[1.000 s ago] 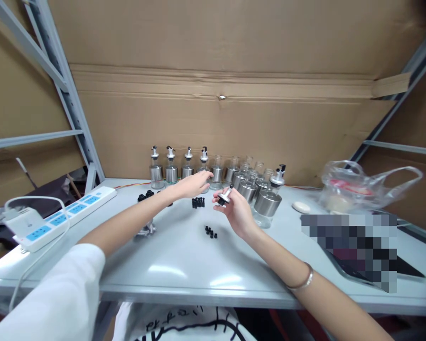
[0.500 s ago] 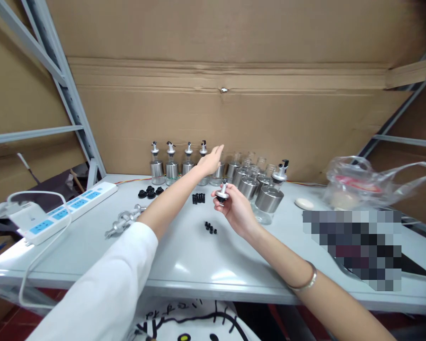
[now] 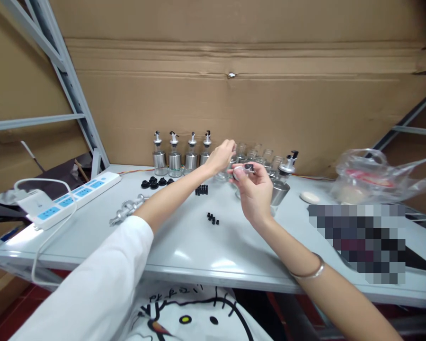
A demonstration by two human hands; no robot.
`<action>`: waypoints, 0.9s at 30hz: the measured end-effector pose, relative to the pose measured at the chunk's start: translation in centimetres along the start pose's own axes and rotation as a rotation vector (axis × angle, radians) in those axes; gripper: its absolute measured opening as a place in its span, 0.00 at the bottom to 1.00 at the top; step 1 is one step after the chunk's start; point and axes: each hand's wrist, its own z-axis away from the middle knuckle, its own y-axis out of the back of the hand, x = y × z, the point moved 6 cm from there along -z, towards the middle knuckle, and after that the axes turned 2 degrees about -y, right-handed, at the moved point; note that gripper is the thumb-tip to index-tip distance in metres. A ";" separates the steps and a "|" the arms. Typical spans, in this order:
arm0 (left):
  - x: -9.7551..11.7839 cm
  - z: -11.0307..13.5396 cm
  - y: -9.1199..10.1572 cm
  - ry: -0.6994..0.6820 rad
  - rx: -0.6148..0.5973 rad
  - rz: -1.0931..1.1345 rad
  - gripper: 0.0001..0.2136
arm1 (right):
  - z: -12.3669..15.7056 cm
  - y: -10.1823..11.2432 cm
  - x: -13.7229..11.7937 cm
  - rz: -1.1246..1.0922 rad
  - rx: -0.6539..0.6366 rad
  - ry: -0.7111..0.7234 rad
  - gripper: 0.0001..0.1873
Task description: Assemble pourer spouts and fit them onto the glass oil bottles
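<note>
My right hand grips a silver pourer spout with a black tip, tilted to one side, thumb across it. My left hand reaches to the back of the table, its fingers curled down at the top of a glass bottle with a steel sleeve. The hand hides that bottle's neck. Left of it stands a row of bottles fitted with spouts. To its right are several open-necked bottles, partly behind my right hand. A spouted bottle stands beside my right hand.
Small black stoppers, black tubes and black rubber caps lie on the table. Silver spout parts sit by my left forearm. A power strip lies left; a plastic bag and white oval object lie right.
My left hand has gone from outstretched fingers to curled ones at the bottle's top. My right hand has moved up and right, tipping the spout from upright onto its side.
</note>
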 end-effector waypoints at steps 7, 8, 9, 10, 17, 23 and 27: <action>2.3 2.7 7.5 -0.047 0.404 0.348 0.11 | 1.9 -0.7 -3.0 0.265 -0.004 0.336 0.14; 2.7 3.7 8.2 -0.067 0.402 0.433 0.11 | 2.2 -0.8 -3.2 0.305 0.000 0.375 0.16; 2.9 5.0 8.8 -0.082 0.380 0.509 0.11 | 2.5 -0.9 -3.2 0.337 -0.008 0.400 0.17; 3.2 6.4 9.2 -0.090 0.349 0.576 0.11 | 2.7 -1.0 -3.2 0.358 -0.027 0.407 0.19; 3.4 16.8 9.8 -0.074 0.141 0.785 0.11 | 3.6 -2.0 -2.8 0.261 -0.192 0.345 0.18; 3.0 19.5 9.1 -0.151 0.179 0.822 0.08 | 3.6 -2.1 -1.6 0.301 -0.290 0.288 0.14; 2.4 19.7 8.5 -0.085 0.181 0.917 0.19 | 3.6 -2.9 -1.3 0.469 -0.363 0.345 0.03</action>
